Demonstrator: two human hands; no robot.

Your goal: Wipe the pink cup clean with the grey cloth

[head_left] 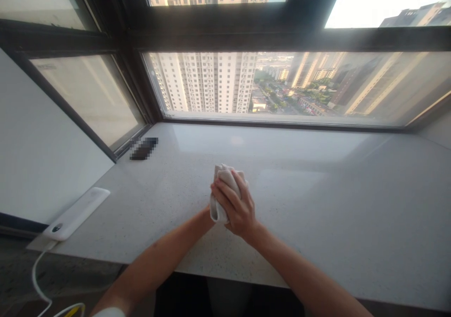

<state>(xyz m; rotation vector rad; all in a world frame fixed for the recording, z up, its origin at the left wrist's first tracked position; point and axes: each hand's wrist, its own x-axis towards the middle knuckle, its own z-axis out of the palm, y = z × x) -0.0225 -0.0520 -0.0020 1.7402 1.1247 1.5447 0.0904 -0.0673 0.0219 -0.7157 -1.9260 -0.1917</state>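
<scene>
A light grey folded cloth [227, 178] is held between my two hands above the pale speckled windowsill [317, 213]. My right hand [241, 206] wraps over the cloth's right side, its fingers pressed together across the front. On the other side, my left hand [213, 210] is mostly hidden behind the cloth and my right hand; only its wrist and a bit of it show, so its fingers cannot be made out.
At the left edge lies a white oblong device [79, 213] with a white cable [34, 274] hanging down. A dark pixelated object [143, 149] rests near the window corner. Dark window frames [225, 42] border the sill's far side, with tall buildings outside.
</scene>
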